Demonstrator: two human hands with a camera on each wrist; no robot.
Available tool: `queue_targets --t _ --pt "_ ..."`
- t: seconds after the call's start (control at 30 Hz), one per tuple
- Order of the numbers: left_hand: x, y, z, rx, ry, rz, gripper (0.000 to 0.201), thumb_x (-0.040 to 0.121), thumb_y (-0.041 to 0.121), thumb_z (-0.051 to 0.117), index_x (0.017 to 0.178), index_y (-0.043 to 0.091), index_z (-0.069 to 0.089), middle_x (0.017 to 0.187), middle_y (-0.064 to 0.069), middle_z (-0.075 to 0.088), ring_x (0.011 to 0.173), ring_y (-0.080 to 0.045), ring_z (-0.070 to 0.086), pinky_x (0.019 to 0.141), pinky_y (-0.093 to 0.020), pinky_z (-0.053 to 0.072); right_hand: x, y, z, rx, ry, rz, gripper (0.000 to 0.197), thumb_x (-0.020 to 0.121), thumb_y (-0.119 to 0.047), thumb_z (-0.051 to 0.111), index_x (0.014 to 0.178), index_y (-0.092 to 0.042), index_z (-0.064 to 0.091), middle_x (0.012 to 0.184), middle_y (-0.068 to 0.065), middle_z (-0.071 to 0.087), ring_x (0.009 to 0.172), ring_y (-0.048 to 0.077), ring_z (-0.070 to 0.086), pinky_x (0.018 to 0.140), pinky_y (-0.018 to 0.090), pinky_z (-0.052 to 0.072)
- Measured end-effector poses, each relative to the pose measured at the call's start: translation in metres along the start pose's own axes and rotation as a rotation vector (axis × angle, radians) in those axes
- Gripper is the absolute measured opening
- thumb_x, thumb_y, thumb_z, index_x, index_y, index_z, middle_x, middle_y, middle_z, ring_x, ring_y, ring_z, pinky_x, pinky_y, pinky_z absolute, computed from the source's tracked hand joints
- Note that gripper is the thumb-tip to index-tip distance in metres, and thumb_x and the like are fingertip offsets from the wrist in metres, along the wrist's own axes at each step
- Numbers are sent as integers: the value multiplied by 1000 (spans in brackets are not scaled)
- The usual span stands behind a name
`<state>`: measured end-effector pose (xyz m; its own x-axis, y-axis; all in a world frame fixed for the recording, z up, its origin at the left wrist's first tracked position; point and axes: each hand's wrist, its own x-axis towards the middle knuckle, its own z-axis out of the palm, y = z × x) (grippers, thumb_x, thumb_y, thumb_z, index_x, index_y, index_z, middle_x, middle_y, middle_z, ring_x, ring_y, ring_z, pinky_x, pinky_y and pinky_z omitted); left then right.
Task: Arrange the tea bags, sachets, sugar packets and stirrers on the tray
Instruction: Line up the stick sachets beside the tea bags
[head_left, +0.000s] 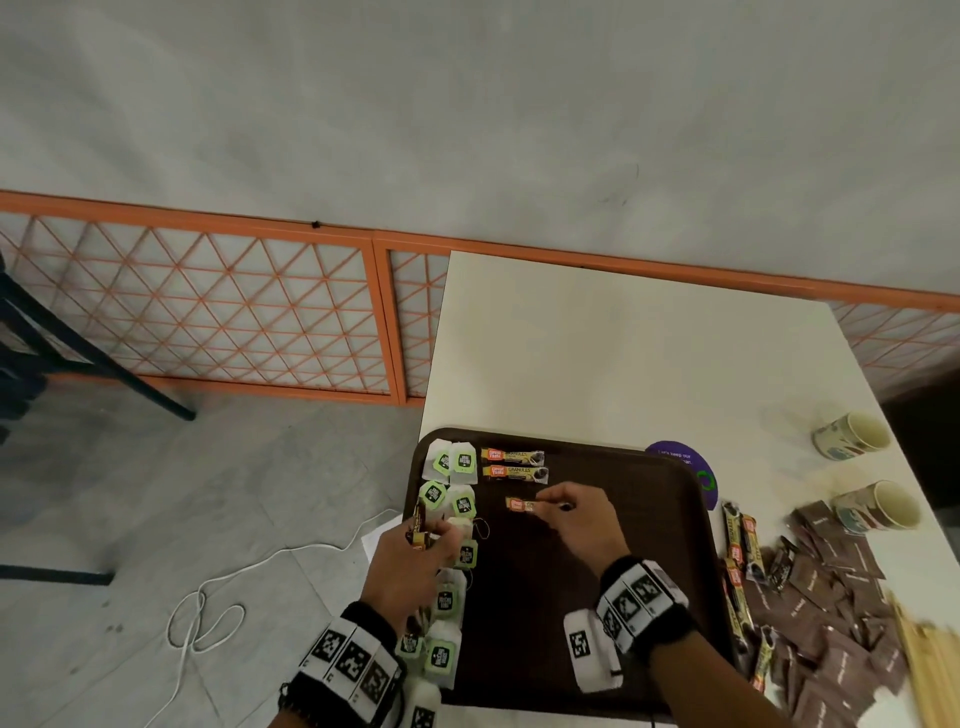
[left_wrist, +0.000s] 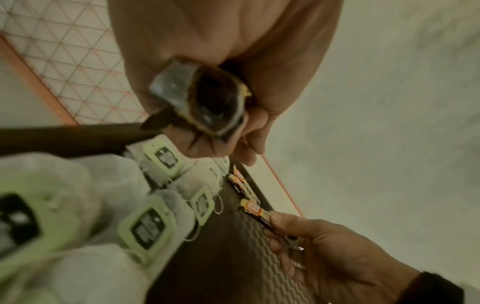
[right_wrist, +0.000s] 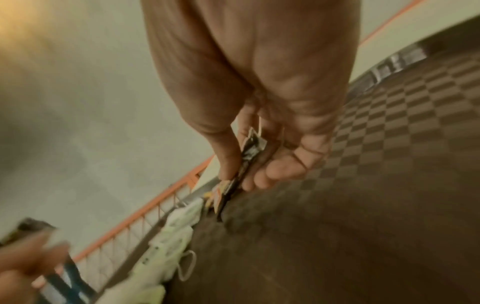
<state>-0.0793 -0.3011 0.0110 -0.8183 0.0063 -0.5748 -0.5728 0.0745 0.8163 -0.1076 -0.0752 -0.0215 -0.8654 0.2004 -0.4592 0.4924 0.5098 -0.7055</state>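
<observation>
A dark brown tray (head_left: 623, 519) lies on the white table. Several green-tagged tea bags (head_left: 449, 462) line its left side, and two coffee sachets (head_left: 511, 457) lie near its far edge. My right hand (head_left: 571, 514) pinches a third coffee sachet (head_left: 522, 504) just above the tray floor, below those two; the same sachet (left_wrist: 255, 211) shows in the left wrist view and, edge-on (right_wrist: 246, 160), in the right wrist view. My left hand (head_left: 415, 551) hovers over the tea bags and grips a bunch of dark sachets (left_wrist: 207, 98).
Right of the tray lie more coffee sachets (head_left: 740, 545), a heap of brown sugar packets (head_left: 831, 613) and wooden stirrers (head_left: 924, 665). Two paper cups (head_left: 857, 434) lie on their sides at the far right. A purple round sticker (head_left: 685, 462) sits behind the tray.
</observation>
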Motion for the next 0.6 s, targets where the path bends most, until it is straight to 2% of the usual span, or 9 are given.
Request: queue_targets --t 0.07,0.17,0.23,0.3,0.43,0.53,0.6 --pt "-3 0 -8 54 -19 9 15 88 13 68 74 8 66 63 2 64 42 2 48 47 -16 38 9 1 8 -132 29 -13 10 88 -24 71 97 -22 72 97 -7 69 86 3 61 72 14 47" --pt "-4 -3 -16 113 -44 24 17 87 11 67 70 11 65 62 2 64 43 1 48 52 -20 38 10 6 20 -381 91 -98 6 91 -31 66 96 -27 67 103 -9 54 101 9 48 89 32 46" --pt "-4 -5 -18 132 -60 10 15 87 11 67 72 10 66 61 2 63 43 -3 48 49 -19 39 5 11 23 -478 166 -196 10 92 -35 63 100 -30 65 105 -12 46 103 10 39 92 36 41" --pt "-4 -6 -19 135 -64 -11 11 86 12 68 76 7 68 63 0 65 43 -6 47 45 -20 38 1 13 23 -520 184 -292 15 93 -36 61 105 -29 65 107 -10 49 102 12 41 88 33 43" --pt "-4 -5 -18 94 -87 -51 10 86 15 69 78 10 69 65 -4 64 42 -11 39 42 -21 32 3 12 28 -552 47 -384 18 97 -21 56 111 -21 67 110 -4 55 105 17 47 86 25 42" --pt "-7 0 -16 55 -98 -53 19 90 23 68 79 8 66 64 -4 62 41 -12 36 41 -22 31 12 10 32 -551 36 -439 22 98 -13 52 110 -19 69 111 -2 59 105 20 50 91 29 44" --pt "-7 1 -16 28 -81 -63 27 92 29 65 85 3 66 63 -3 63 41 -13 37 41 -23 32 18 6 34 -550 43 -471 22 98 -12 52 109 -17 70 111 -1 61 106 21 51 95 30 42"
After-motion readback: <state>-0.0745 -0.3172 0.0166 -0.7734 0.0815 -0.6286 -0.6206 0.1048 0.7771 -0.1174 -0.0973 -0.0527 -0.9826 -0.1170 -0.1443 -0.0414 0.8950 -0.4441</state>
